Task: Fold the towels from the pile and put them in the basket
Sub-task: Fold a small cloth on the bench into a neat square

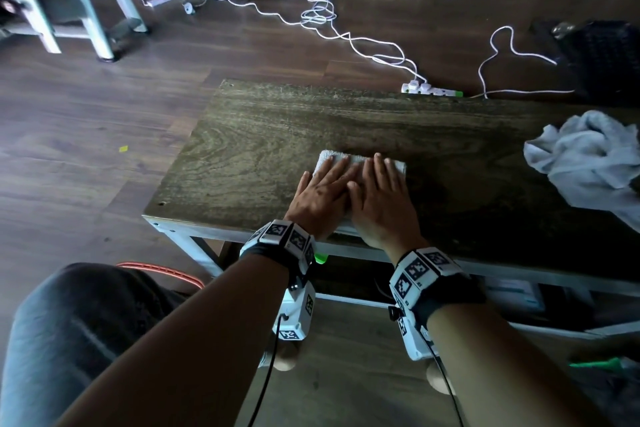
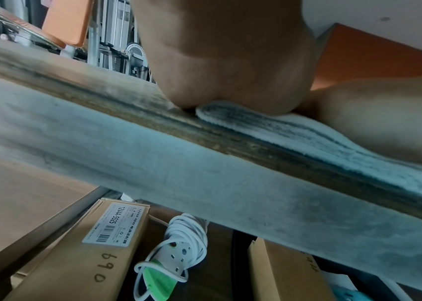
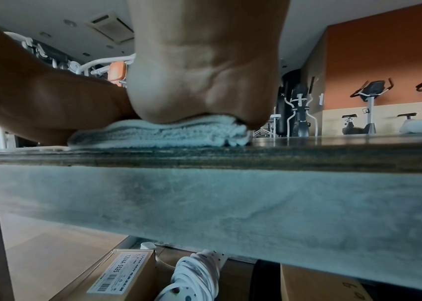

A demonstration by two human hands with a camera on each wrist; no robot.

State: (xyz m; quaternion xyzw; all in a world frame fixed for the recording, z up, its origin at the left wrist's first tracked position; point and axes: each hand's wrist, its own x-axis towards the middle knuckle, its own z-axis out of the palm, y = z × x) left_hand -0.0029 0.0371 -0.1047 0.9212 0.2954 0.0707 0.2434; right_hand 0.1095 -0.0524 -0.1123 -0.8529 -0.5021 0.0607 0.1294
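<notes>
A folded white towel lies near the front edge of the wooden table. My left hand and right hand lie flat on top of it, side by side, fingers straight, pressing it down. The left wrist view shows the heel of the left hand on the stacked layers of the towel. In the right wrist view the right palm squashes the towel. A crumpled pile of white towels sits at the table's right end. No basket is in view.
White cables and a power strip run over the wooden floor beyond the table. Under the table lie cardboard boxes and a coiled extension lead. A dark bag is at the far right. My knee is at the lower left.
</notes>
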